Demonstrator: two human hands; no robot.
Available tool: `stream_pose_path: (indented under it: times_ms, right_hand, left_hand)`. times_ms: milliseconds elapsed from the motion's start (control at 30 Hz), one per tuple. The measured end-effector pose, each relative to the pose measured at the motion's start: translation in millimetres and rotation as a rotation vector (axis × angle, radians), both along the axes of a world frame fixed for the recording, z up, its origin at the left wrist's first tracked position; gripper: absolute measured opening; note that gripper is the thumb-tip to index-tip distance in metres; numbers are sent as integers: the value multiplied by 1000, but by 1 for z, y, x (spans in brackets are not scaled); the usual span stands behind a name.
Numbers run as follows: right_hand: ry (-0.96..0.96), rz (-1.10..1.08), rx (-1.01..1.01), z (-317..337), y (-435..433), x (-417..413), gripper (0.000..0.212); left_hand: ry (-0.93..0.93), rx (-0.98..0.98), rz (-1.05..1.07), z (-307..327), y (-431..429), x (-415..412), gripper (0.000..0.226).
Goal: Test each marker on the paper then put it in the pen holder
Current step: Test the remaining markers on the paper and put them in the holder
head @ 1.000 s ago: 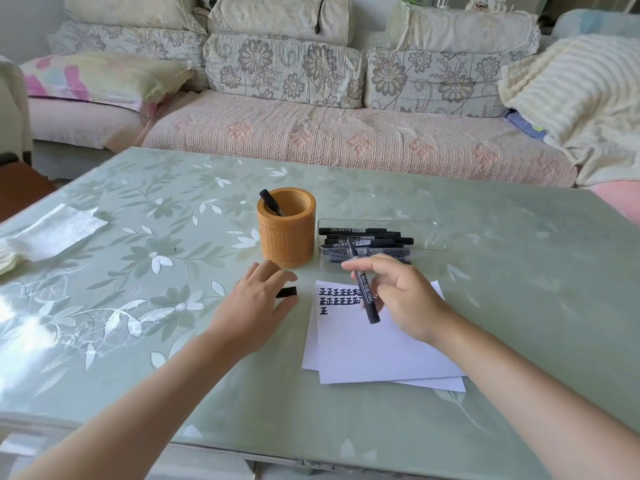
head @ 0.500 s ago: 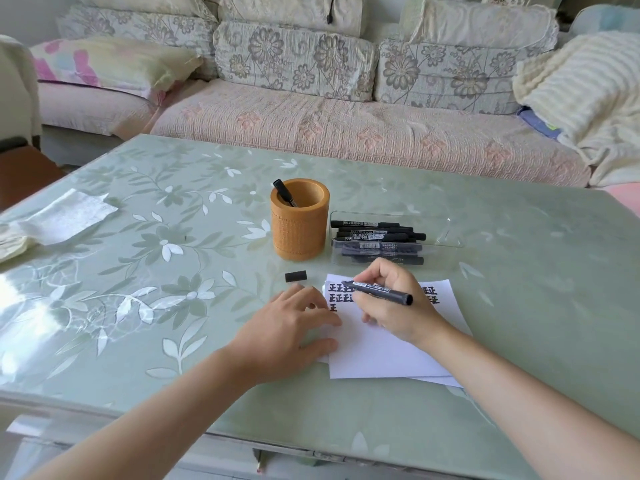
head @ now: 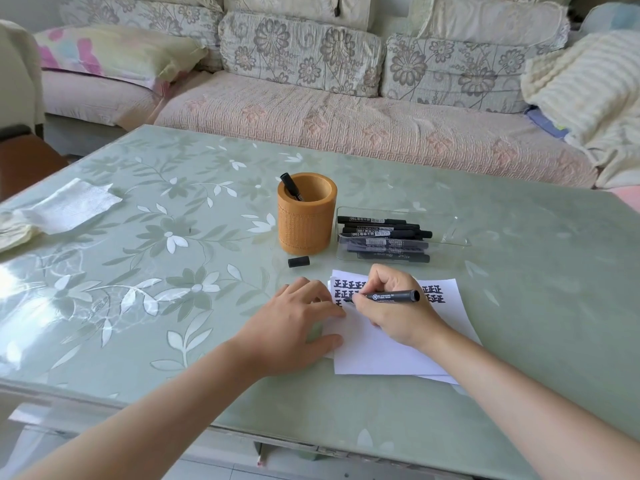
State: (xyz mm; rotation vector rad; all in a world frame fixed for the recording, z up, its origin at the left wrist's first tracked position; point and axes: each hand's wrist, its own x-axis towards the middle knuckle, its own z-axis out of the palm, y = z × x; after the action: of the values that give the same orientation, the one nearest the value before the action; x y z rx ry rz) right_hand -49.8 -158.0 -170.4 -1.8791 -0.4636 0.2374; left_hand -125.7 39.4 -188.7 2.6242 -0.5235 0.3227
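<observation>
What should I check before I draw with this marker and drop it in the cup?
1. Grip: right hand pinches the marker: ok.
2. Tip down on the paper, next to the rows of marks: ok.
3. Paper held down: left hand fingers rest on its left edge: ok.
4. Cap off, lying beside the pen holder: ok.
5. Room in the pen holder: only the stored marker leans inside: ok.
6. Ink flowing from this marker: cannot tell.
</observation>
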Motion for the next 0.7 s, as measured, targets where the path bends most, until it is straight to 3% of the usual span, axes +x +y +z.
stream_pose_path:
  times_ms: [700]
  right_hand:
    - [-80, 35, -56, -6, -2, 3, 28]
  left_hand:
    - [-1, -9, -4, 0, 0, 1, 39]
